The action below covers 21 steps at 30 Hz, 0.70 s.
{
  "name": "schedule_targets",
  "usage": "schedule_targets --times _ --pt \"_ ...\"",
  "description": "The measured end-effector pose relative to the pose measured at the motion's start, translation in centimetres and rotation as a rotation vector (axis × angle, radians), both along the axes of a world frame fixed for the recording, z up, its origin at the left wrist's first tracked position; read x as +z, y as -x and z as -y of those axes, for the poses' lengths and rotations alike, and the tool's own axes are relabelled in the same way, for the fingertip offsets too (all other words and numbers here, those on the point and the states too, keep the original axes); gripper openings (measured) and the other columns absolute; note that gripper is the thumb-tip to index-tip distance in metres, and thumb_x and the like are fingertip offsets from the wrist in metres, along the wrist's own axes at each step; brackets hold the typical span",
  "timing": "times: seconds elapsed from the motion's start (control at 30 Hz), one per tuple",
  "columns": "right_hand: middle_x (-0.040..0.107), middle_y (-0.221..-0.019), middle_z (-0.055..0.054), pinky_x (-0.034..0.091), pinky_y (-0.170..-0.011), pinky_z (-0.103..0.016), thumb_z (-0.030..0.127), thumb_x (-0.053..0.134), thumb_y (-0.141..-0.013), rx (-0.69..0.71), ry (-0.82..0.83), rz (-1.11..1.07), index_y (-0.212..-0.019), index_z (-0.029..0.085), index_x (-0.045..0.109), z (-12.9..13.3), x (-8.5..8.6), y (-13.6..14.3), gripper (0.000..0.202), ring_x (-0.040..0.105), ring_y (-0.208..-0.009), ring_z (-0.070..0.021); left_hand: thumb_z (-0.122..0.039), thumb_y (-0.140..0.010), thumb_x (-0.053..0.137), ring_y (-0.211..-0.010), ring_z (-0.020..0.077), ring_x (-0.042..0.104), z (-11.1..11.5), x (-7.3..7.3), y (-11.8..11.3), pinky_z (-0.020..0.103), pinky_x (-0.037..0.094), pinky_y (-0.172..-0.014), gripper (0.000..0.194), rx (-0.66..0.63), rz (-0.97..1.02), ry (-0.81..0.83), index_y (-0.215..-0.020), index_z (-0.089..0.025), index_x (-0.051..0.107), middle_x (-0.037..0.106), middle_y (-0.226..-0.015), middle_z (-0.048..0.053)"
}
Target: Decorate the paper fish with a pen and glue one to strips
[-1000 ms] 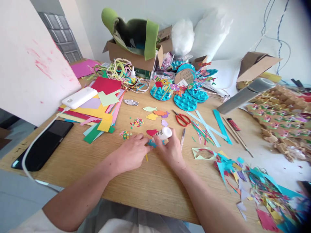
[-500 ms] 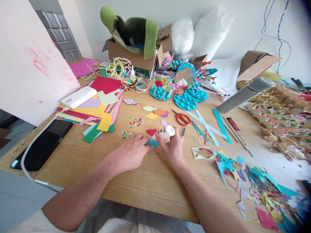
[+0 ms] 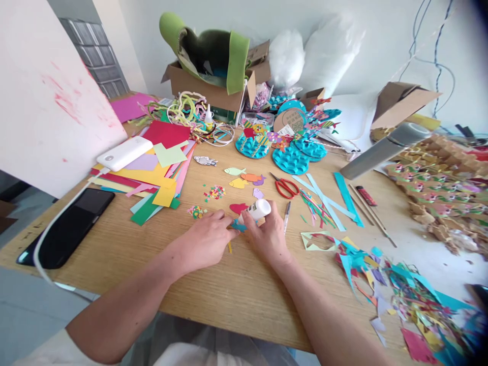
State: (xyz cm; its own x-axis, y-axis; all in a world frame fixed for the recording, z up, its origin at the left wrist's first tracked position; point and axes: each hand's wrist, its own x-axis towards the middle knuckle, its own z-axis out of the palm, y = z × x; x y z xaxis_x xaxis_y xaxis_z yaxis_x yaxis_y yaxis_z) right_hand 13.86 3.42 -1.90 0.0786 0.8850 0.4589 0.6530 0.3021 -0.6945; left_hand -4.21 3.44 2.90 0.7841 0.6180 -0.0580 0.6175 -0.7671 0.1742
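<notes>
My right hand (image 3: 270, 238) is wrapped round a white glue bottle (image 3: 260, 209), tipped with its nozzle end down to the left. Under that end lies a blue paper cutout (image 3: 239, 226), partly hidden by my fingers. The fingertips of my left hand (image 3: 209, 237) grip its left side against the table. A red paper fish (image 3: 238, 208) lies just beyond it, and a thin yellow strip (image 3: 230, 247) pokes out below my left fingers. Yellow (image 3: 238, 183), orange and purple paper fish lie farther back. Tiny paper bits (image 3: 214, 192) form small piles left of them.
Red scissors (image 3: 286, 188) and a pen (image 3: 287, 216) lie to the right, near paper strips (image 3: 324, 201) and a heap of scraps (image 3: 419, 300). Coloured sheets (image 3: 163, 137), a power bank (image 3: 125, 152) and a phone (image 3: 68, 226) are on the left. A grey bottle (image 3: 383, 151) stands tilted back right.
The glue bottle and my right hand have shifted very slightly left and down. My left hand stays in place on the blue paper.
</notes>
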Motion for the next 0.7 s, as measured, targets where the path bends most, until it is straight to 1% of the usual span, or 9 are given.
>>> schedule_targets --times 0.13,0.37,0.6,0.7 --pt "0.056 -0.069 0.004 0.042 -0.053 -0.025 0.042 0.061 -0.083 -0.002 -0.002 -0.006 -0.087 0.023 0.044 -0.22 0.35 0.02 0.026 0.05 -0.055 -0.013 -0.008 -0.085 0.047 -0.104 0.0266 0.052 0.03 -0.02 -0.02 0.043 0.044 -0.091 0.034 0.002 0.002 0.01 -0.11 -0.021 0.066 0.062 -0.107 0.009" --pt "0.051 -0.063 0.006 0.039 -0.049 -0.023 0.038 0.064 -0.082 0.023 -0.012 -0.004 -0.085 0.023 0.042 0.31 0.17 -0.16 0.027 0.045 -0.05 -0.0108 -0.007 -0.084 0.048 -0.103 0.0266 0.052 0.0 -0.05 0.08 0.042 0.044 -0.09 0.035 -0.004 0.009 0.006 -0.11 -0.022 0.065 0.061 -0.106 0.009" --pt "0.047 -0.064 0.007 0.037 -0.045 -0.022 0.038 0.064 -0.082 0.031 0.0 0.003 -0.084 0.024 0.041 0.57 0.4 -0.02 0.027 0.043 -0.048 -0.0098 -0.007 -0.086 0.047 -0.103 0.026 0.052 -0.02 -0.19 0.1 0.042 0.044 -0.091 0.034 -0.005 0.021 0.006 -0.11 -0.022 0.065 0.061 -0.107 0.009" --pt "0.049 -0.064 0.007 0.037 -0.045 -0.022 0.037 0.064 -0.082 0.039 -0.005 -0.001 -0.083 0.024 0.04 0.63 0.48 0.01 0.027 0.043 -0.048 -0.0097 -0.006 -0.085 0.047 -0.103 0.0261 0.052 -0.02 -0.1 0.11 0.042 0.044 -0.091 0.035 -0.007 0.01 0.008 -0.11 -0.022 0.065 0.061 -0.106 0.009"
